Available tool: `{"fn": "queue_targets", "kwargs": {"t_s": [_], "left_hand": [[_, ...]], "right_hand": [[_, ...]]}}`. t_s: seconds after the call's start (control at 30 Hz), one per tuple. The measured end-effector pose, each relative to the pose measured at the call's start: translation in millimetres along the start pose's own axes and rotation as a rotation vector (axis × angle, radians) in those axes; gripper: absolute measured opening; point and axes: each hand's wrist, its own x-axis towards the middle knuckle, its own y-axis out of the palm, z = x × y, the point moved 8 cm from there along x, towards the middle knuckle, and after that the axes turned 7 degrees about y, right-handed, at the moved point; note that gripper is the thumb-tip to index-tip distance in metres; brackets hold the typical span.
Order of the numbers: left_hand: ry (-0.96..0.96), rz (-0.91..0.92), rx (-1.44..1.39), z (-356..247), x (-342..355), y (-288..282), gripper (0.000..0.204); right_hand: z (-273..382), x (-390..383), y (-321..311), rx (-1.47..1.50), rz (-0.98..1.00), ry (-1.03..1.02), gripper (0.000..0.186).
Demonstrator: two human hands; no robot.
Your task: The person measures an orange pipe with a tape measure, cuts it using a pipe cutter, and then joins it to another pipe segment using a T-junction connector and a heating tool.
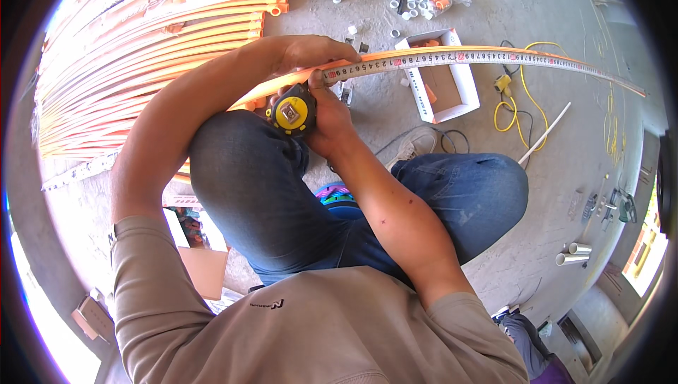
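A long orange pipe (271, 87) runs from beside my left knee out to the right, with a pulled-out tape blade (424, 60) lying along it. My left hand (314, 52) is closed around the pipe from above, its fingertips at the pipe's far side near the blade. Close below it, my right hand (330, 117) grips a yellow and black tape measure (293, 110) by its case. The right thumb presses on the blade near the case mouth. Parts of the pipe under my hands are hidden.
Many orange pipes (155, 80) lie bundled at the left. An open white box (462, 91) holds orange pieces. White and orange fittings (424, 2) lie at the far side. A yellow cable (503, 119) and a thin white pipe (547, 133) are on the right.
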Motion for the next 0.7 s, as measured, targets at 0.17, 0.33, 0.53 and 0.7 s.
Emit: {"fn": "queue_targets", "kwargs": {"t_s": [0.17,0.33,0.53,0.7], "left_hand": [[0.012,-0.016,0.078,-9.1,0.3,2.6,0.049],[0.284,-0.032,0.324,-16.9,5.7,-18.9,0.049],[0.170,-0.141,0.207,-7.2,20.5,-35.8,0.045],[0.113,-0.204,0.215,37.0,14.4,-52.9,0.045]], "right_hand": [[4.7,2.4,-9.3,-0.018,0.013,-0.031,0.047],[14.1,-19.3,-16.4,-0.226,-0.200,-0.094,0.047],[91.5,-93.4,-89.2,-0.309,-0.615,-0.501,0.046],[124.4,-167.7,-108.0,-0.273,-0.744,-0.420,0.050]]}}
